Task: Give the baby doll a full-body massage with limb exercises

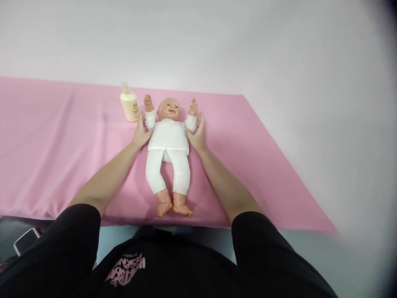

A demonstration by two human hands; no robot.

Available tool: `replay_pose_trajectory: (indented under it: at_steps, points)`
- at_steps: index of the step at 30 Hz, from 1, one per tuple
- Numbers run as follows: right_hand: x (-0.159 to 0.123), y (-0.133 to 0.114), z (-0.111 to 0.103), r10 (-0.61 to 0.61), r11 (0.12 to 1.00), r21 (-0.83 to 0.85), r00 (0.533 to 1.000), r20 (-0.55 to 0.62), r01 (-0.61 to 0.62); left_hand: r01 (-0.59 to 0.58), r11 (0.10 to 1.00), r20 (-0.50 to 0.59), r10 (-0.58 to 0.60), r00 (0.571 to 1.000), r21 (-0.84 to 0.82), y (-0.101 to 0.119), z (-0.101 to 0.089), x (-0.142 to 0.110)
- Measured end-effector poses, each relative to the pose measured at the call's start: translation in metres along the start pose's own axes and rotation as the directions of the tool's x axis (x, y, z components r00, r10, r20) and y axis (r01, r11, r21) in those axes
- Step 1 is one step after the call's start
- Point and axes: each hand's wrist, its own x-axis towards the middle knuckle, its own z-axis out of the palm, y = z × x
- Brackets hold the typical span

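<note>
A baby doll (168,134) lies on its back on the pink cloth, its head toward the wall and its bare feet toward me. It wears a white top and white trousers, and both its arms are raised beside its head. My left hand (142,131) curls round the doll's upper arm on the left, thumb at the side of its chest. On the other side my right hand (199,134) cups the other upper arm the same way, fingers partly hidden behind it. Just beyond my left hand stands a cream-coloured pump bottle (129,106).
The pink cloth (62,145) covers a table whose right edge slants toward me. A pale wall (198,41) rises behind it. At the lower left, below the table edge, is a phone-like device (27,241) with a dark screen.
</note>
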Motion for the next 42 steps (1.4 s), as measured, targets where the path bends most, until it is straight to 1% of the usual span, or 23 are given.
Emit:
replay_pose_trajectory:
  at_steps: [3, 4, 6, 7, 9, 11, 13, 17, 21, 25, 28, 32, 37, 40, 42]
  points:
    - [-0.002, -0.009, 0.000, -0.081, 0.996, 0.024, 0.997, 0.003, 0.080, -0.026, 0.999, -0.044, 0.027, 0.999, 0.041, 0.012, 0.001, 0.000]
    - [-0.003, -0.014, 0.000, -0.110, 0.994, 0.023, 0.994, 0.009, 0.110, -0.047, 0.996, -0.037, 0.050, 0.998, 0.076, 0.019, 0.000, -0.001]
    - [-0.006, -0.025, -0.002, -0.156, 0.988, -0.003, 0.986, 0.058, 0.157, -0.098, 0.985, 0.024, 0.096, 0.995, 0.143, 0.034, -0.002, -0.003]
    - [-0.007, -0.030, -0.004, -0.175, 0.984, -0.027, 0.979, 0.103, 0.179, -0.118, 0.979, 0.069, 0.108, 0.992, 0.168, 0.042, -0.004, -0.004]
    - [-0.009, -0.039, -0.007, -0.200, 0.972, -0.083, 0.960, 0.196, 0.219, -0.129, 0.970, 0.123, 0.106, 0.987, 0.204, 0.053, -0.006, -0.006]
    - [-0.010, -0.045, -0.009, -0.209, 0.961, -0.125, 0.946, 0.246, 0.245, -0.115, 0.967, 0.134, 0.085, 0.987, 0.228, 0.060, -0.007, -0.007]
    - [-0.009, -0.048, -0.010, -0.220, 0.954, -0.145, 0.942, 0.253, 0.261, -0.102, 0.965, 0.132, 0.072, 0.989, 0.241, 0.062, -0.007, -0.007]
    - [-0.008, -0.049, -0.010, -0.240, 0.944, -0.165, 0.938, 0.248, 0.286, -0.114, 0.963, 0.129, 0.085, 0.988, 0.245, 0.060, -0.006, -0.006]
    - [-0.009, -0.048, -0.010, -0.234, 0.945, -0.168, 0.939, 0.254, 0.281, -0.130, 0.963, 0.132, 0.100, 0.986, 0.238, 0.059, -0.006, -0.007]
    - [-0.009, -0.043, -0.009, -0.242, 0.953, -0.124, 0.938, 0.246, 0.278, -0.119, 0.966, 0.125, 0.092, 0.988, 0.227, 0.052, -0.005, -0.007]
    - [-0.009, -0.035, -0.004, -0.183, 0.973, -0.096, 0.956, 0.230, 0.209, -0.093, 0.978, 0.109, 0.074, 0.991, 0.186, 0.043, -0.003, -0.006]
    - [-0.005, -0.018, 0.005, -0.067, 0.992, -0.100, 0.988, 0.139, 0.082, -0.095, 0.988, 0.080, 0.086, 0.993, 0.118, 0.030, 0.003, -0.002]
    - [0.001, 0.003, 0.011, -0.015, 0.976, -0.218, 0.998, 0.064, 0.029, -0.009, 0.995, 0.055, 0.004, 0.998, 0.103, 0.020, 0.006, -0.001]
    - [0.002, 0.014, 0.011, 0.008, 0.958, -0.287, 0.998, 0.065, 0.011, -0.015, 0.993, 0.015, 0.014, 1.000, 0.119, 0.015, 0.005, -0.001]
    - [0.002, 0.020, 0.009, 0.027, 0.951, -0.308, 0.997, 0.078, -0.002, 0.007, 0.991, -0.013, -0.005, 1.000, 0.134, 0.013, 0.003, -0.001]
